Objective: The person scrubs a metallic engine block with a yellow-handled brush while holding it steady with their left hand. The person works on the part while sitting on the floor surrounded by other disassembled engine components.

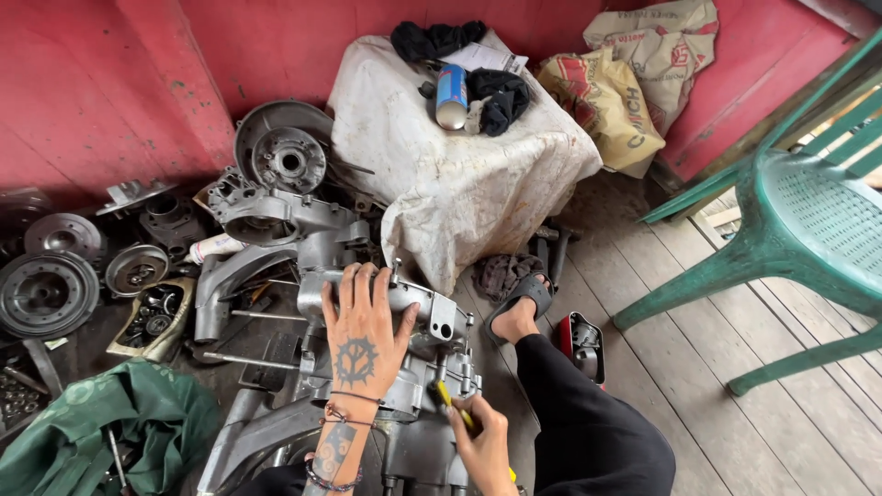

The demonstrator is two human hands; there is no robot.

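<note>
A grey metal engine case (432, 321) lies on the wooden floor in front of me. My left hand (363, 331) rests flat on top of it, fingers spread, pressing it down. My right hand (480, 439) is closed on a yellow-handled tool (450, 400) whose tip meets the right side of the case. My leg in dark trousers (588, 413) stretches to the right, the foot in a black sandal (520, 298).
Behind stands a block under a stained white cloth (459, 174) with a spray can (451, 95) and black rags. Engine discs and housings (276, 174) lie left, a green cloth (101, 432) at lower left, a green plastic chair (799, 230) right, sacks (634, 83) against the red wall.
</note>
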